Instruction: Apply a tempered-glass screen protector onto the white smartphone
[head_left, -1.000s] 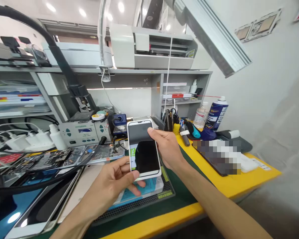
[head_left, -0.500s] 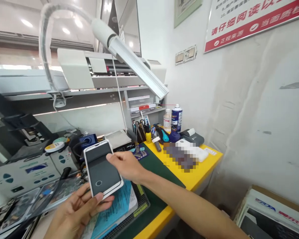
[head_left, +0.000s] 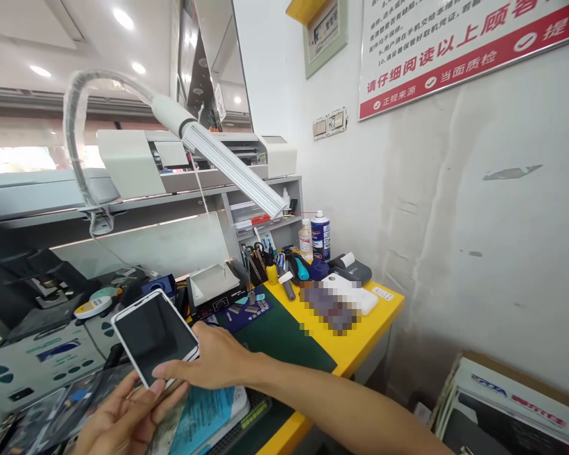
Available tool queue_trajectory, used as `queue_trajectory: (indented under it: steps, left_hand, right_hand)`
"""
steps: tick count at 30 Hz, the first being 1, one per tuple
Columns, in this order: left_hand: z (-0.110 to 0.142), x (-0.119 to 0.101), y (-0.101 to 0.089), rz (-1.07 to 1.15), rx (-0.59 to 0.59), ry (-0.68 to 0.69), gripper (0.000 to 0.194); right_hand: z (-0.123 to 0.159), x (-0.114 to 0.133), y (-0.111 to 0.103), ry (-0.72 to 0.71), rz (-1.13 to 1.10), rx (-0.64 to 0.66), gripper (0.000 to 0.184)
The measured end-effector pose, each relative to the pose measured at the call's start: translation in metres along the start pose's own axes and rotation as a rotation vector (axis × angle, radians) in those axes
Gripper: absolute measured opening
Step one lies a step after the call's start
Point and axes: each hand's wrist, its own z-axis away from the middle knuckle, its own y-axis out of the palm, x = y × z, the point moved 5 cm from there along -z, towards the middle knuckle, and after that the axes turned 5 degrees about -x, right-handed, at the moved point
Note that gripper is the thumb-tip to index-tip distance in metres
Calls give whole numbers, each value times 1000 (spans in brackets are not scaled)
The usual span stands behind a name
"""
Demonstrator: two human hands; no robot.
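A smartphone [head_left: 154, 332] with a white rim and a dark screen is tilted, screen toward me, above the left part of the bench. My left hand [head_left: 123, 411] grips its lower end, thumb on the front edge and fingers behind. Closed on its lower right side is my right hand [head_left: 220, 357], with the thumb lying across the bottom of the screen. The fingers behind the phone are hidden. Below both hands lies a blue printed booklet or packet [head_left: 211, 407], partly covered by them.
A green mat [head_left: 289, 338] covers part of the yellow bench [head_left: 384, 313]. Grey repair stations [head_left: 42, 360] stand at the left, a lamp [head_left: 237, 167] hangs overhead. A spray can [head_left: 320, 235], a small printer [head_left: 353, 270] and a white phone-shaped item [head_left: 360, 296] sit at the back right.
The phone has tilted further and sits lower left in view. My right thumb has slid from the upper right side down to the screen's bottom. The camera view has shifted up and right.
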Motion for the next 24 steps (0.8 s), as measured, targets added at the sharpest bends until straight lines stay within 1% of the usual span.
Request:
queue_trajectory:
  steps: [3,6,8,9,10,11,13,15,18,20,21,22,24]
  left_hand:
    - [4,-5,2,1,10,-3,57]
    - [9,-9,5,-6,33,8,57]
    - [11,-10,8,-16,93,47,59]
    - [11,-10,10,-23,136,68,62]
    - [10,-11,9,-28,155,91,64]
    - [10,-9,9,-39,184,87,65]
    - [8,-8,9,-40,244,76,65]
    - [8,-8,6,-55,259,71,65]
    - [10,-10,6,-68,302,85,62]
    - [10,-12,8,-153,337,99,61]
    - [10,-14,7,-238,325,123,60]
    - [10,-18,6,-337,278,172,61]
    - [15,-32,-2,-487,96,353,62]
  right_hand:
    - [-5,-3,-3,-10,-86,13,49]
    - [-8,-8,-1,11,-236,104,44]
    - [-9,-11,1,9,-366,177,44]
    - [-10,-12,0,6,-410,188,46]
    - [-11,-14,0,17,-460,210,47]
    - [-12,-15,0,36,-515,231,47]
    - [-14,-16,-3,33,-553,233,51]
    - [-14,-15,-5,37,-586,207,55]
    - [-13,-13,-5,60,-659,191,48]
    - [-11,-11,-4,98,-715,216,46]
    - [-10,-11,-3,123,-741,231,46]
    - [-10,-11,-3,148,-765,244,46]
    - [-11,-13,-5,193,-813,249,45]
